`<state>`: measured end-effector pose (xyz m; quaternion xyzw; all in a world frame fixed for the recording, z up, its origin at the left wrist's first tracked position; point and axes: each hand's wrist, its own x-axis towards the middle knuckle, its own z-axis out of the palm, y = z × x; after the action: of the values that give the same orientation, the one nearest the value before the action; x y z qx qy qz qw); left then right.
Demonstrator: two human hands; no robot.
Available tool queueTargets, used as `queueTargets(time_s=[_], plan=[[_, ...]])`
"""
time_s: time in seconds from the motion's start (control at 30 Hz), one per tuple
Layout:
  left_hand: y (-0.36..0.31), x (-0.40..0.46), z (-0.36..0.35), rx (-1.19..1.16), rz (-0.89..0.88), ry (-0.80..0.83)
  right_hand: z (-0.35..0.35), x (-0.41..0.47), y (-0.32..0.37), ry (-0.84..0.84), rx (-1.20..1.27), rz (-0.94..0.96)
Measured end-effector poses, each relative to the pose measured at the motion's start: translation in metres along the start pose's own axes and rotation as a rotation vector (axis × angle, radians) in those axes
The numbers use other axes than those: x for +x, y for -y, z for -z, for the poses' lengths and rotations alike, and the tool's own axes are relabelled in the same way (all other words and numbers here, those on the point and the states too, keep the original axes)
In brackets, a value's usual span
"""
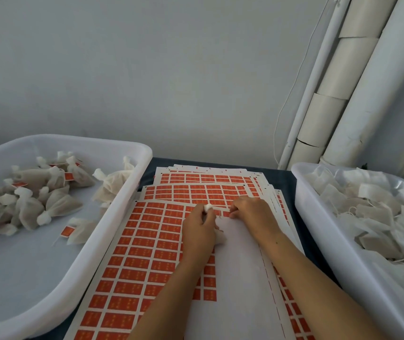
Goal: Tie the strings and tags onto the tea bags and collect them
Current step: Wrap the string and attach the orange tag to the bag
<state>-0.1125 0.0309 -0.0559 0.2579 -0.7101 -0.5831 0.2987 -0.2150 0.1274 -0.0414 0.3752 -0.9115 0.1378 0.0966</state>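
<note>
My left hand grips a white tea bag; its gathered top pokes out above my fingers and its body shows under my palm. My right hand rests on the top sheet of red tags, fingertips pinching at a red tag at the edge of the peeled white area. Both hands sit close together over the sheet. A thin string between them is barely visible. Tied tea bags with red tags lie in the left white tub.
The right white tub holds several untied tea bags with loose strings. More tag sheets are stacked behind the top one on the dark table. White pipes lean against the wall at the back right.
</note>
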Motion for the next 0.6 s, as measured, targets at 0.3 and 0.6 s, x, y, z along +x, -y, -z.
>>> queueTargets(time_s=[0.3, 0.6], plan=[[-0.0021, -0.002, -0.0006, -0.026, 0.018, -0.051, -0.0034, -0.006, 0.0012, -0.03, -0.119, 0.095], [-0.0021, 0.0009, 0.0004, 0.024, 0.016, -0.013, 0.0007, -0.005, -0.005, 0.018, -0.09, 0.098]])
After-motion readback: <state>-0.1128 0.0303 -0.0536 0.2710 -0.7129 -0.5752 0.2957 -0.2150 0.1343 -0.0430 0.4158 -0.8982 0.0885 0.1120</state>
